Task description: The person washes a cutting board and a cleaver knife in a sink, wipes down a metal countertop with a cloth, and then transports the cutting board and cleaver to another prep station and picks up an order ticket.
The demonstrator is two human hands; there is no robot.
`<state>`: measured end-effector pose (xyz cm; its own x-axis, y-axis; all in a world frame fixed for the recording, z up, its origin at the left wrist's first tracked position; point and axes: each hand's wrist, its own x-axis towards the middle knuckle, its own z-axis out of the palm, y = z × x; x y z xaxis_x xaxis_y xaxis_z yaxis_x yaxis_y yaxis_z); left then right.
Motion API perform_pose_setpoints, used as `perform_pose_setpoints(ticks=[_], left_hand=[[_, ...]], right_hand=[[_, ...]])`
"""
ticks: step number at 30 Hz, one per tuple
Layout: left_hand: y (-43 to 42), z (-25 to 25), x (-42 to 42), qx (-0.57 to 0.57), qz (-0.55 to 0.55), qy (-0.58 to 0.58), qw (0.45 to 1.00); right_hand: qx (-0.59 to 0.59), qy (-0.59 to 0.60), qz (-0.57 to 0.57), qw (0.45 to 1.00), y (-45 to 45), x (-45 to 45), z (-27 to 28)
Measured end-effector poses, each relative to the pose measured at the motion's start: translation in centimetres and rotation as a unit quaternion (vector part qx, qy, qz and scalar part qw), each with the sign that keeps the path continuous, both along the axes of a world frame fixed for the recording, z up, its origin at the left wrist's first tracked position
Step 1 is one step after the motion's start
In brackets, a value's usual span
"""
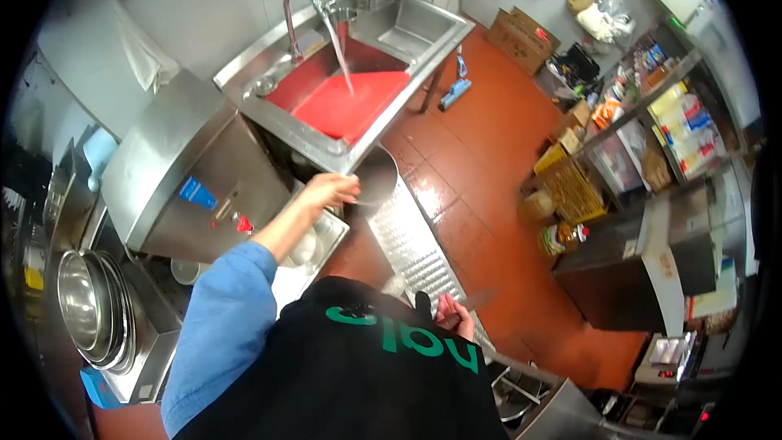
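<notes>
My left hand (pixel 330 191) is stretched out in front of the sink, its fingers closed at the near rim of a round metal pot (pixel 379 173). The pot is just below the sink's front edge. My right hand (pixel 458 315), close to my body, is wrapped around a brownish handle. From it a thin grey blade, like that of a knife (pixel 481 298), points to the right and is blurred. In the steel sink (pixel 318 140), water runs from the tap (pixel 291 20) onto a red board (pixel 346 106).
A ridged metal strip (pixel 419 253) crosses the wet red floor (pixel 509 220). Stacked steel bowls (pixel 85 301) stand on the left. On the right are a loaded shelf (pixel 627 118), a yellow crate (pixel 570 187) and an oil bottle (pixel 560 238). A blue brush (pixel 456 94) lies beyond the sink.
</notes>
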<state>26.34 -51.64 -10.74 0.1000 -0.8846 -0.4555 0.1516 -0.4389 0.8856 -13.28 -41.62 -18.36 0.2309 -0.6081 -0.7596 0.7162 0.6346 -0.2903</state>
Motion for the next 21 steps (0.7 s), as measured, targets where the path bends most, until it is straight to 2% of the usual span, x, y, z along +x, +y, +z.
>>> perform_pose_setpoints(ticks=[1,3,5,6,9,12,13,15,17,18,21], left_hand=[[-2.2,-0.3,2.6,0.008,0.060,0.021,0.998],[-6.1,-1.1,7.7,-0.024,0.152,0.207,0.966],[-9.4,-1.0,9.6,-0.045,0.221,0.252,0.941],[-11.3,-1.0,9.8,-0.041,0.231,0.288,0.928],[-19.8,-1.8,11.3,-0.047,0.298,0.327,0.896],[-28.8,-4.2,14.6,-0.093,0.427,0.289,0.852],[-31.5,-4.7,16.1,-0.067,0.445,0.331,0.829],[-35.4,-5.2,18.1,-0.102,0.438,0.354,0.820],[-36.7,-5.6,19.3,-0.127,0.385,0.370,0.836],[-36.7,-5.7,19.9,-0.139,0.359,0.371,0.845],[-33.8,-3.0,20.1,-0.094,0.383,0.304,0.867]], right_hand=[[-0.019,0.008,0.007,1.000,-1.9,-0.4,-0.7],[0.003,0.040,-0.002,0.999,-6.0,-0.3,-1.2],[0.025,0.010,0.028,0.999,-9.7,0.2,0.4],[0.042,0.033,0.033,0.998,-11.2,0.8,2.0],[0.037,0.033,0.042,0.998,-15.0,2.3,2.6],[0.062,0.022,0.049,0.997,-17.8,3.4,1.8],[0.068,0.026,0.046,0.996,-18.7,3.6,2.0],[0.073,0.038,0.029,0.996,-20.1,3.8,1.4],[0.099,0.048,0.002,0.994,-21.7,4.5,1.2],[0.135,0.118,-0.035,0.983,-22.8,5.4,1.8],[0.138,0.112,-0.027,0.984,-24.6,4.3,0.5]])
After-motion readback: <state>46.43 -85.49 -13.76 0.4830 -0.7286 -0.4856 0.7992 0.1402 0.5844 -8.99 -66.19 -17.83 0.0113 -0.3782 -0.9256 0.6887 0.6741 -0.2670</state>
